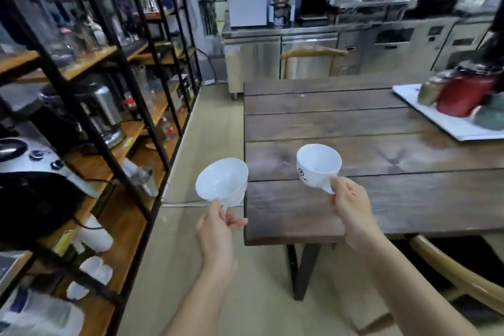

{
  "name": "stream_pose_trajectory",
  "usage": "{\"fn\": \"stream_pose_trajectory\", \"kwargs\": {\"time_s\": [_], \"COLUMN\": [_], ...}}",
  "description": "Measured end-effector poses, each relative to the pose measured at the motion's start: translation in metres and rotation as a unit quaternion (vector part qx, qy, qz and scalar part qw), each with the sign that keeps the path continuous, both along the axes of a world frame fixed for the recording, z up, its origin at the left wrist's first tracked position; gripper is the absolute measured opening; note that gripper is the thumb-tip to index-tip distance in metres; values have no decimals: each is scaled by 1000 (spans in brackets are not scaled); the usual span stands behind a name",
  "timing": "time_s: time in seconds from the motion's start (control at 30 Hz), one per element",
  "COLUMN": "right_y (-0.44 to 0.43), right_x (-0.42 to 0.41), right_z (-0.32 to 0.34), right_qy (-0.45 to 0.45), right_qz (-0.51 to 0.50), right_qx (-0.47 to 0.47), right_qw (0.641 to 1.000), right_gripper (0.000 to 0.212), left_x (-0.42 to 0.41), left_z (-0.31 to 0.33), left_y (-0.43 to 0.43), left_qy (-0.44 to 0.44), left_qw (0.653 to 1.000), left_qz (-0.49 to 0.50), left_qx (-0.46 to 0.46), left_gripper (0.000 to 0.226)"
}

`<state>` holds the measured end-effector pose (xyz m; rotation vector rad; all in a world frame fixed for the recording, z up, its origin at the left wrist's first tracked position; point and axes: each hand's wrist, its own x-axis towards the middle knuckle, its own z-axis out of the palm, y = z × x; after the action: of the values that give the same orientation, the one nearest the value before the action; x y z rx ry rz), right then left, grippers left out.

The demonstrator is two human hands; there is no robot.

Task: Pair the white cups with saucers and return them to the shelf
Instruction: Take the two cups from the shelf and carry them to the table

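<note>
While each hand holds one white cup by its handle, no saucer shows yet. The left hand (215,229) pinches the handle of a cup (222,181) tipped over the floor, just beside the table (381,199) edge. The right hand (351,210) pinches the handle of a cup with a dark logo (317,165) above the table. The picture is blurry, but the shelf (90,150) on the left may hold more white cups. Next, I think, the cups need saucers under them.
</note>
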<state>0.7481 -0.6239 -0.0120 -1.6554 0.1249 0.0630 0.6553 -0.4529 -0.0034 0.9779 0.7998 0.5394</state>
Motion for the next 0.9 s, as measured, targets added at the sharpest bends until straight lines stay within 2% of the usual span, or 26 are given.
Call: {"fn": "stream_pose_trajectory", "kwargs": {"time_s": [0.33, 0.43, 0.5, 0.7, 0.9], "right_y": [-1, 3, 6, 10, 7], "right_x": [118, 146, 162, 198, 220], "right_z": [-53, -68, -75, -97, -110], "right_qy": [59, 91, 109, 132, 157], "right_qz": [-76, -66, -62, -55, -35], "right_qx": [-30, -36, -39, -75, -50], "right_qw": [995, 993, 991, 987, 986], "right_gripper": [34, 25, 21, 29, 30], "left_x": [149, 184, 199, 230, 250], "left_z": [-45, -57, -65, -89, -109], "left_y": [-9, -9, -11, -12, -16], "left_qy": [48, 73, 87, 136, 155], "left_qw": [996, 994, 992, 985, 982], "left_qz": [-75, -83, -89, -108, -104], "left_qx": [4, 14, 16, 14, -12], "left_gripper": [40, 40, 37, 35, 37]}}
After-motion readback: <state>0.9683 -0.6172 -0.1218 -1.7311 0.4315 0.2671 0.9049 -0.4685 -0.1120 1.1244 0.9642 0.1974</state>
